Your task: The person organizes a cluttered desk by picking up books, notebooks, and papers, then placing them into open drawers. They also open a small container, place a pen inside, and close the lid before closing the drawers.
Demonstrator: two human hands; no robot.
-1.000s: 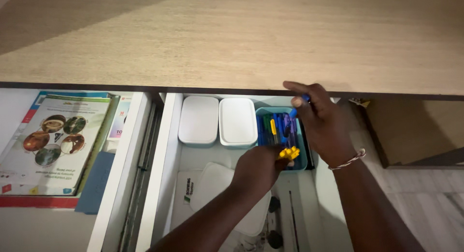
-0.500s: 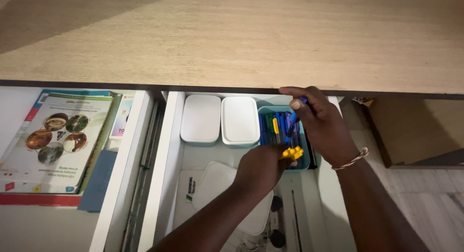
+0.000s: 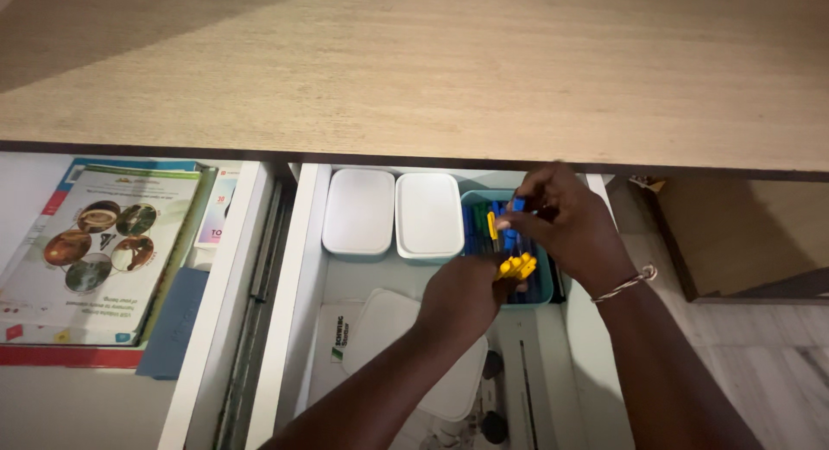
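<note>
L hand (image 3: pixel 466 294) grips bunch of yellow-capped pens (image 3: pixel 515 266), just short of teal tray (image 3: pixel 542 296). R hand (image 3: pixel 566 225) pinches blue pen (image 3: pixel 516 206) over tray. Tray part-filled; both lots not yet in.

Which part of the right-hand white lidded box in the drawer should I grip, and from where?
Take the white box across its two long sides, coming straight down from above. Its flat lid faces up, but the neighbouring white box and the teal tray crowd those sides, so fingers must slip into narrow gaps.
</note>
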